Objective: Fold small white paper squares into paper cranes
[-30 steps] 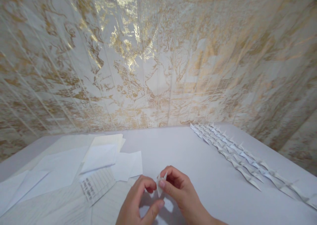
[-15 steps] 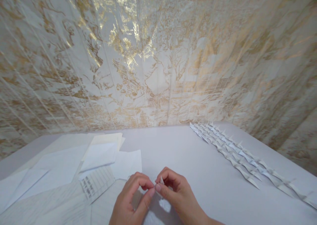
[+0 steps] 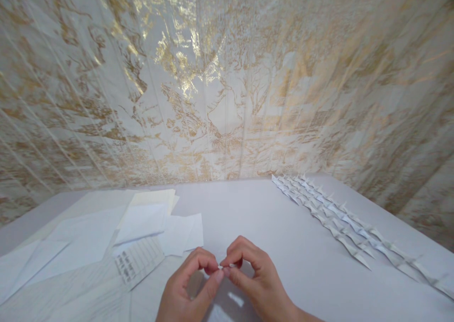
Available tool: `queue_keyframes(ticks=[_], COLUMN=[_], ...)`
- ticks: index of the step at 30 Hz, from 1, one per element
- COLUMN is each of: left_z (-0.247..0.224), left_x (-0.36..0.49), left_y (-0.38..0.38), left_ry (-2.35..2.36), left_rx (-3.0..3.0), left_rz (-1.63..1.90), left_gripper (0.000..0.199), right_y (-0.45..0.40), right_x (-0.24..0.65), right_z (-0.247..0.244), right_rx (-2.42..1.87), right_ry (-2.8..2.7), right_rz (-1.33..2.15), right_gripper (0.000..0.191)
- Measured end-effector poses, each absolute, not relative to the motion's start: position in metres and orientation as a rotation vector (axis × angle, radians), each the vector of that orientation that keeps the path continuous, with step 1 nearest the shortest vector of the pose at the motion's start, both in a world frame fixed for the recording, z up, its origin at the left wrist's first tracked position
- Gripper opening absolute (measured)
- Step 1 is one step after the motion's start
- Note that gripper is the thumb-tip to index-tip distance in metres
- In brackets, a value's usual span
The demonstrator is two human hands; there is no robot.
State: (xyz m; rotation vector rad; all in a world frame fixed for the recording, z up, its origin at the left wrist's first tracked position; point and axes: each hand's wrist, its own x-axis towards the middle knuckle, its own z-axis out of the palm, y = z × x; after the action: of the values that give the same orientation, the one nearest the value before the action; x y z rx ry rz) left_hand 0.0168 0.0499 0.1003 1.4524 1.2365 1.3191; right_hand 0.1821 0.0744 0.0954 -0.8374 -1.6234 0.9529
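Close together at the bottom middle of the head view, my left hand [image 3: 189, 282] and my right hand [image 3: 257, 277] both pinch one small piece of folded white paper [image 3: 220, 267]. Thumb and forefinger of each hand are pressed on it, and most of the paper is hidden by the fingertips. A bit of it pokes out by my right forefinger. To the right lie rows of folded paper figures [image 3: 340, 220] with pointed tips, which look like paper cranes.
Loose sheets of paper [image 3: 88, 246] overlap on the left of the pale table [image 3: 230, 204]; a lined, written slip [image 3: 142, 260] lies among them. Behind the table hangs a white and gold patterned curtain [image 3: 213, 100].
The paper's pointed tip, which stood up by my right forefinger, now lies lower and flatter between the fingers. My right hand has shifted slightly; both hands keep their pinch.
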Motion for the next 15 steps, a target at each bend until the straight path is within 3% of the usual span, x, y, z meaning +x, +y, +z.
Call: queue_keyframes(ticks=[8,15], left_z=[0.102,0.095], left_x=[0.015,0.017], left_y=[0.050,0.054], left_ry=[1.270,1.182], left_rx=[1.459,1.141], left_rz=[1.236,1.155], left_gripper=[0.027,0.034], right_y=[0.078,0.080], right_x=[0.191,0.195], right_z=[0.100,0.108], right_rx=[-0.750,-0.666], right_ry=[-1.911,-2.054], right_rz=[0.639,0.384], right_gripper=[0.014,0.015])
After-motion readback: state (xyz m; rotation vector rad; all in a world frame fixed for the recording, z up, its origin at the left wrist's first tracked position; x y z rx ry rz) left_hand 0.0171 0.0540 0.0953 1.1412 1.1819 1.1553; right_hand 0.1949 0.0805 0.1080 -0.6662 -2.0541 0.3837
